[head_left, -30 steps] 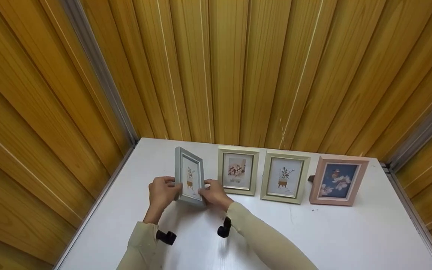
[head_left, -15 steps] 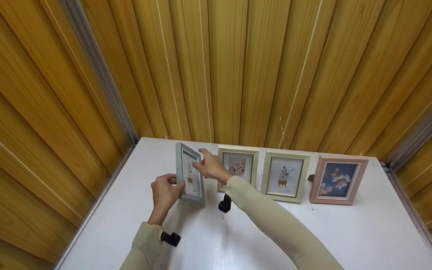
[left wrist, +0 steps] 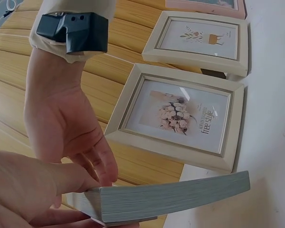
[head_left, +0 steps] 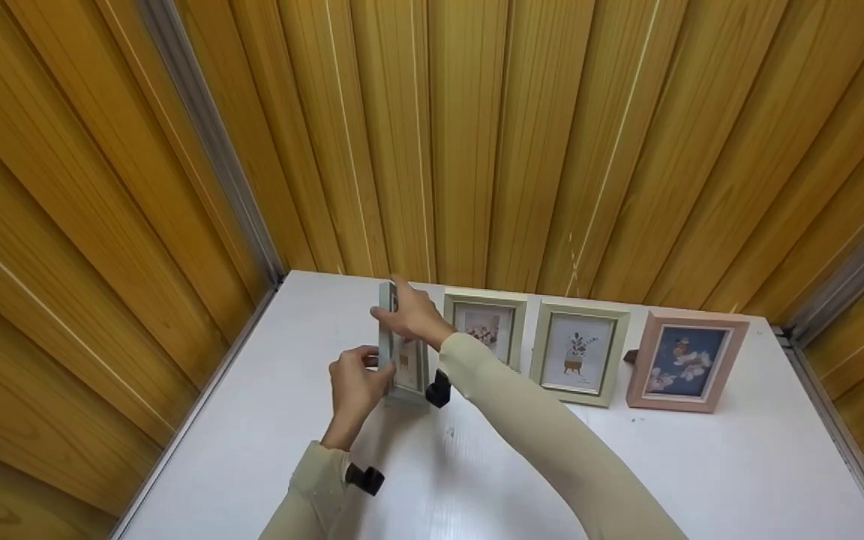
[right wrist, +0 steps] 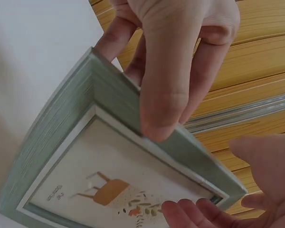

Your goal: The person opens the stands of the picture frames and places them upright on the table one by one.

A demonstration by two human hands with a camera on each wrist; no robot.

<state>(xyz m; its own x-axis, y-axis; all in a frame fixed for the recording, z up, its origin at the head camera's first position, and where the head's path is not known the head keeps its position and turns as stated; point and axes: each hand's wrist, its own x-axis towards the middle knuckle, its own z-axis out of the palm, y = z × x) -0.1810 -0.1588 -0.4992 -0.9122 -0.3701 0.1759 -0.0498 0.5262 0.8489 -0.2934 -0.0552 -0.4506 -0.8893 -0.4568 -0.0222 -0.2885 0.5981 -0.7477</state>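
A grey-green photo frame (head_left: 409, 379) stands on the left part of the white table, turned steeply so its front faces right. My left hand (head_left: 357, 384) pinches its left edge low down, thumb (right wrist: 164, 109) on the front and fingers behind. The right hand (head_left: 413, 311) is up by the top of the frame, fingers spread, covering part of the picture in the head view. In the right wrist view, its fingers (right wrist: 199, 213) lie extended over the plant-pot picture (right wrist: 111, 190). From the left wrist, the frame shows almost edge-on.
To the right stand a cream frame (head_left: 511, 301) with a bouquet picture, another cream frame (head_left: 544, 337) with a plant picture, and a pink frame (head_left: 717, 375) with blossoms. Wood-look panels (head_left: 462, 150) rise behind the white table (head_left: 762, 465).
The right hand has left the lower right side of the grey-green frame and moved up to its top. The frame has turned further edge-on, the left hand still holding it.
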